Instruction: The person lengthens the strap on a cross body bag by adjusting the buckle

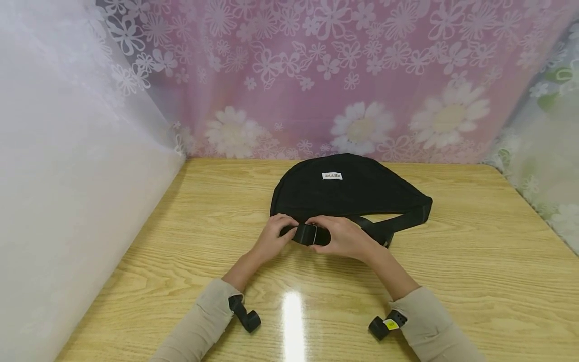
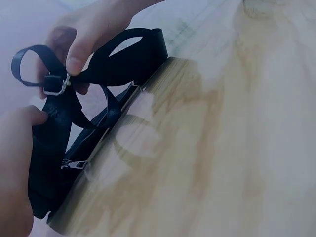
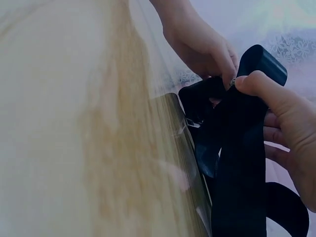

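1. Fingers of the left hand (image 1: 273, 238): thumb and fingers pinched on the black strap (image 1: 304, 234), at the buckle's 9 o'clock.
2. Right hand (image 1: 346, 238): thumb and fingertips clamped on the strap at the buckle (image 2: 65, 85), 3 o'clock of the left hand.
3. Label (image 1: 332, 176): small white patch on the bag (image 1: 353, 197), toward 11 o'clock of its middle. Dark caps, upside down from the wearer's side; looks like "FEIYVE", letters small so not certain.
4. Yellow sticker (image 1: 391, 324) on the right wrist camera (image 1: 379, 329), 5 o'clock of the hands. Print too small to read.
5. Bag: black fabric, half-moon outline, curved edge at 12, straighter edge at 6. Sits on the table (image 1: 475, 281), 1 o'clock from the hands.
6. Zip pull (image 2: 75, 164): silver metal, near the strap in the left wrist view.
7. Strap: flat, fine-ribbed webbing, looped through the silver-framed buckle. One run reaches the bag's corner at 4 o'clock.
8. Table: light yellow woodgrain, bright glare streak at 6 o'clock of the hands.
9. Backdrop (image 1: 298, 100): pink, white flower print, 12 o'clock beyond the bag.
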{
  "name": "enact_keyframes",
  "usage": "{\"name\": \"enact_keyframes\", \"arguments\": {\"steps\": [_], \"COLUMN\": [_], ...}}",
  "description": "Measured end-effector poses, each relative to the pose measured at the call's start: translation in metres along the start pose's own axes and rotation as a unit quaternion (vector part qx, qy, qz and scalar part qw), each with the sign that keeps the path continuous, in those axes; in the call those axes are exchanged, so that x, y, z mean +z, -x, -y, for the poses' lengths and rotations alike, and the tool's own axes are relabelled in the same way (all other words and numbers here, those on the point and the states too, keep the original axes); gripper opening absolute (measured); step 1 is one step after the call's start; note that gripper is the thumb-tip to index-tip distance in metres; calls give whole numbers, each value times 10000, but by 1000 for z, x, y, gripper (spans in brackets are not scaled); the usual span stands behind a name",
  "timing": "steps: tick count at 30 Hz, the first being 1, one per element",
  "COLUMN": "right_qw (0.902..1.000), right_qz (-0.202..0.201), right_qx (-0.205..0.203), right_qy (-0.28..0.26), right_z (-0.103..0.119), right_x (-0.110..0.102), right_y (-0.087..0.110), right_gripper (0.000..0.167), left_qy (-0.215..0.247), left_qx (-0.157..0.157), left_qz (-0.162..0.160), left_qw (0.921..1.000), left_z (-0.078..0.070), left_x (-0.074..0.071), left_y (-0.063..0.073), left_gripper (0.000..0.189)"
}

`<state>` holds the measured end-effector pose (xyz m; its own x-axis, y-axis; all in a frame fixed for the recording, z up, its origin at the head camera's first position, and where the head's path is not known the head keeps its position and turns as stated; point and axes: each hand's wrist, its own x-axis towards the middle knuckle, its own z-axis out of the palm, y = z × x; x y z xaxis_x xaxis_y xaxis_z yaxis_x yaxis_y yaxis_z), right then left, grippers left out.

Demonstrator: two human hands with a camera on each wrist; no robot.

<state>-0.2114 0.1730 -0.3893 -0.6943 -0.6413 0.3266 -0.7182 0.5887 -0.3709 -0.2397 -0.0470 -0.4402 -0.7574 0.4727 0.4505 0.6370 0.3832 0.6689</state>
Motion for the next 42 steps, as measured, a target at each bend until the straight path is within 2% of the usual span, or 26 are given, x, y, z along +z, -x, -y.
{"name": "enact_keyframes", "arguments": {"steps": [3,7,12,15,19,22,25,28,31,36,42], "right_qw": [9999,9996,9980,9947,9896,9840,9704,9574,9535,9561,9622], "right_qz": [-14,-70,-374,-625,-834,-824,-761,-722,-734,-940,-1186], "right_qx": [-58,-164,-484,-788,-978,-695,-155,325,609,673,311], "right_qy": [-157,-212,-183,-224,-644,-1420,-2288,-2777,-2858,-2692,-2430], "right_z": [1,2,1,-2,-10,-15,-17,-11,-8,6,15], "right_x": [0,0,-1,-1,0,2,4,1,0,-5,-10], "right_y": [0,0,1,1,1,1,3,5,5,4,4], "right_gripper": [49,50,51,52,54,56,55,53,54,55,51], "left_qy": [267,376,575,953,1514,1694,1578,1494,1511,1543,1553], "left_qx": [-32,-42,-66,-223,-558,-752,-917,-1064,-1172,-1228,-1201], "left_qz": [95,392,773,928,1006,993,939,857,740,618,641], "left_qw": [9996,9985,9953,9909,9818,9776,9787,9793,9788,9784,9784], "left_z": [1,1,-4,-8,-15,-26,-45,-62,-65,-65,-66], "left_x": [-4,-11,-21,-28,-34,-37,-42,-44,-43,-40,-41], "left_y": [-3,-7,-13,-17,-22,-26,-28,-28,-28,-28,-29], "left_gripper": [11,11,13,13,13,14,15,17,18,19,18]}}
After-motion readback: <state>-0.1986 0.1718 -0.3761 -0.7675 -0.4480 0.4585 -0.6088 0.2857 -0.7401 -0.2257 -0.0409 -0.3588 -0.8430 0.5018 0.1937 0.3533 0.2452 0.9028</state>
